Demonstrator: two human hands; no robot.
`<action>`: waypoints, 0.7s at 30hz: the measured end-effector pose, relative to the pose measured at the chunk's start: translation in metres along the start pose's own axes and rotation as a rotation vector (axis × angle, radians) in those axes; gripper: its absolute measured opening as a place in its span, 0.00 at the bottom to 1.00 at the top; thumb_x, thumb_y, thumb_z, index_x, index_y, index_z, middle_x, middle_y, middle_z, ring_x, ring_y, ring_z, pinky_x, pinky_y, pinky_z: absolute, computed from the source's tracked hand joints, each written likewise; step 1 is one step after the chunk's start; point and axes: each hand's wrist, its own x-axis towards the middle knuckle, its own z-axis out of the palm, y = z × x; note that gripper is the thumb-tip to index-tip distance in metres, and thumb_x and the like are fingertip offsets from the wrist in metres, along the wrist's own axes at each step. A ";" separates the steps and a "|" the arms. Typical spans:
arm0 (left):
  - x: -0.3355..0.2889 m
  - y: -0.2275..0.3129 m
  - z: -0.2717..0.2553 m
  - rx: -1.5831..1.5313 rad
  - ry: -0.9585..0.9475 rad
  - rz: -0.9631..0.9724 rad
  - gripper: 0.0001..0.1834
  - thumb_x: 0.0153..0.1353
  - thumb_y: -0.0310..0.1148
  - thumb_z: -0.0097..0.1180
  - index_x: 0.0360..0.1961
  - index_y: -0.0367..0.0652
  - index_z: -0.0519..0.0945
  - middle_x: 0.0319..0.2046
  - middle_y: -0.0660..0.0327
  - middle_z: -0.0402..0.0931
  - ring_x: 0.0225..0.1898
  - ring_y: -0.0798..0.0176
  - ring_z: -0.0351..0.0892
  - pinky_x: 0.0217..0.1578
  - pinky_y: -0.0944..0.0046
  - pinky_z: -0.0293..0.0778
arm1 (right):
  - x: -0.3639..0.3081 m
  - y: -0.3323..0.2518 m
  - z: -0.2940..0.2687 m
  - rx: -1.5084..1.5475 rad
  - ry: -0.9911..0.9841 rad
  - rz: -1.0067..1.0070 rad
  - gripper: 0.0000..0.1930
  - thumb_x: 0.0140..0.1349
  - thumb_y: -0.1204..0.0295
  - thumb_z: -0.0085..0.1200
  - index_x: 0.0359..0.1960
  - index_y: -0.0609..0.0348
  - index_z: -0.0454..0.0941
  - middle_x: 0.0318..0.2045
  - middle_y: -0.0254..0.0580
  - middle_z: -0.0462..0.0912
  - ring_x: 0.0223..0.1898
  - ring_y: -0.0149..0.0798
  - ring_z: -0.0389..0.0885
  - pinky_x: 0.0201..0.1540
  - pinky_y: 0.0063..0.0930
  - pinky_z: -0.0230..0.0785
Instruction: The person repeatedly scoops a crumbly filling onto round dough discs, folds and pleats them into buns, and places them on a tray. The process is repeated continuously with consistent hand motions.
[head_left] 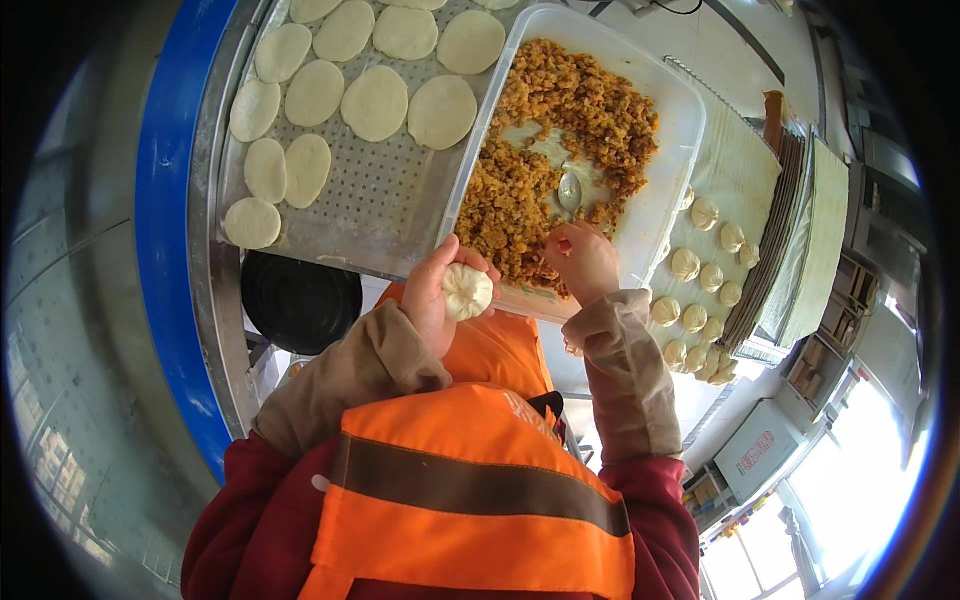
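My left hand (432, 295) cups a pleated white dough bun (467, 291) just in front of a clear plastic tub (680, 150). The tub holds crumbly golden-brown filling (590, 110) with a bare patch in its middle. My right hand (583, 260) reaches over the tub's near rim and grips the handle of a metal spoon (568, 190), whose bowl lies in the bare patch. Flat round dough wrappers (375, 100) lie in rows on a perforated metal tray (370, 200) to the left of the tub.
Several finished pleated buns (700, 290) sit on a cloth-lined tray (735, 160) to the right. A blue rim (165, 200) edges the work surface on the left. A round black object (300, 300) sits under the metal tray. My orange vest fills the lower view.
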 end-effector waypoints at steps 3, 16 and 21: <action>-0.001 -0.001 0.003 0.007 -0.002 0.006 0.23 0.66 0.54 0.42 0.29 0.46 0.76 0.29 0.57 0.78 0.30 0.61 0.79 0.28 0.63 0.77 | -0.001 0.005 -0.001 0.151 0.011 0.017 0.06 0.52 0.65 0.58 0.28 0.52 0.83 0.26 0.39 0.80 0.30 0.40 0.79 0.33 0.33 0.70; 0.008 -0.012 0.038 0.007 -0.018 0.006 0.22 0.67 0.51 0.42 0.31 0.44 0.76 0.29 0.57 0.78 0.30 0.61 0.78 0.31 0.63 0.74 | -0.045 -0.048 -0.062 0.681 0.106 -0.197 0.12 0.59 0.63 0.59 0.35 0.61 0.81 0.28 0.40 0.75 0.31 0.36 0.73 0.35 0.29 0.67; 0.015 -0.018 0.056 -0.051 -0.086 -0.009 0.23 0.68 0.52 0.40 0.32 0.43 0.75 0.29 0.59 0.77 0.30 0.64 0.77 0.32 0.67 0.73 | -0.061 -0.067 -0.070 0.158 0.394 -0.519 0.10 0.45 0.71 0.64 0.31 0.55 0.81 0.27 0.36 0.75 0.28 0.40 0.73 0.30 0.30 0.70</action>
